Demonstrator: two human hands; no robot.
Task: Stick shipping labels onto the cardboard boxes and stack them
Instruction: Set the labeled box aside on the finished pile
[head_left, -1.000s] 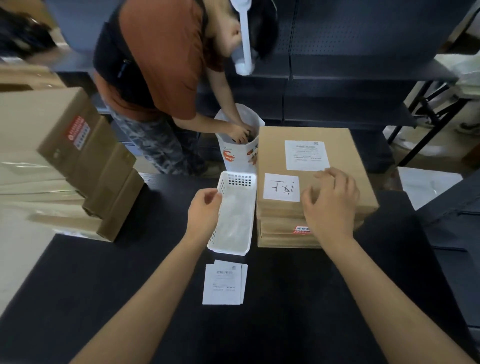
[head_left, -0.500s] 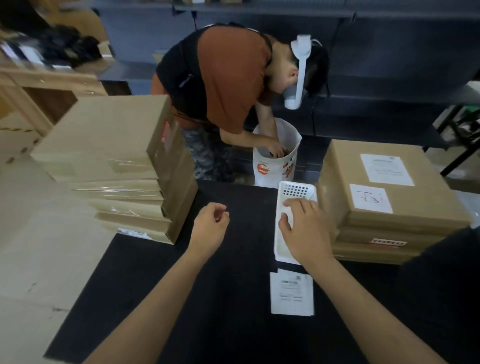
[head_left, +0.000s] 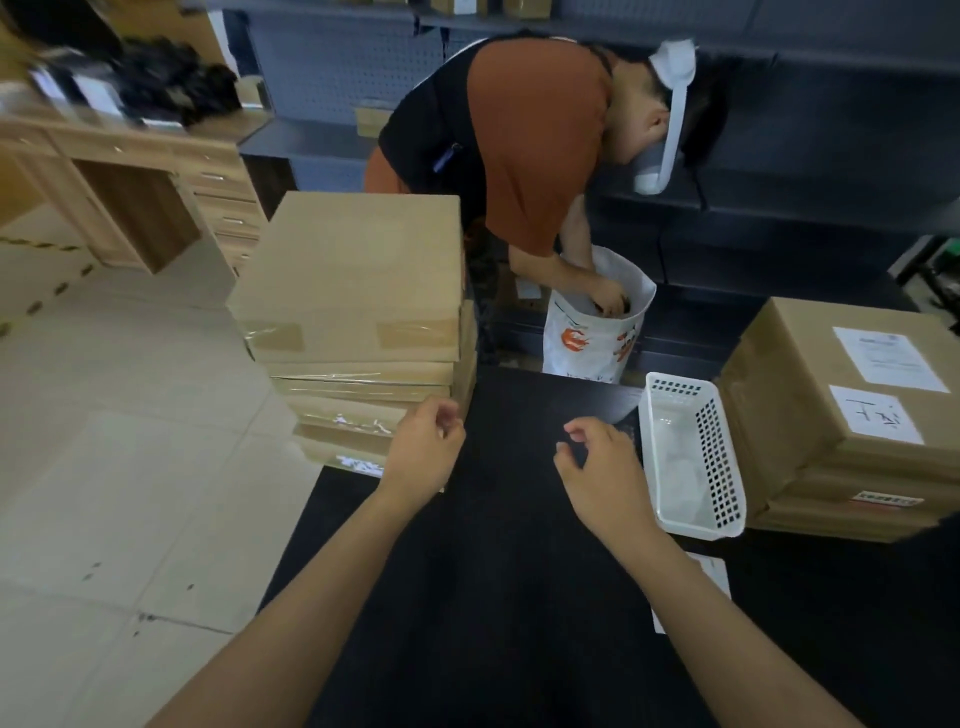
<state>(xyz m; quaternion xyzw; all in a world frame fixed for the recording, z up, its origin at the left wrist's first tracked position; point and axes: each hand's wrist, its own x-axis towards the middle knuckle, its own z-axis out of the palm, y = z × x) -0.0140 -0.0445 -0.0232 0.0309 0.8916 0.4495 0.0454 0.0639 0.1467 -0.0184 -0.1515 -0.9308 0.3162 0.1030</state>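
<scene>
Dim indoor light, soft and even, coming from left; pale floor (head_left: 104, 467) beside black table (head_left: 493, 597) glowing brightest. Table surface swallowing detail, no hard shadows falling on it. Tape on box stack (head_left: 358, 291) at table's left corner catching faint glare. Desk (head_left: 130, 171) far left of table smearing with motion blur. Wide-angle lens bending shelves (head_left: 805, 130) behind table, edges darkening. Overall slightly soft, grainy.

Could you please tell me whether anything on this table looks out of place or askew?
The left stack of boxes overhangs the table edge and sits unevenly. Loose labels lie partly under the right forearm.
</scene>
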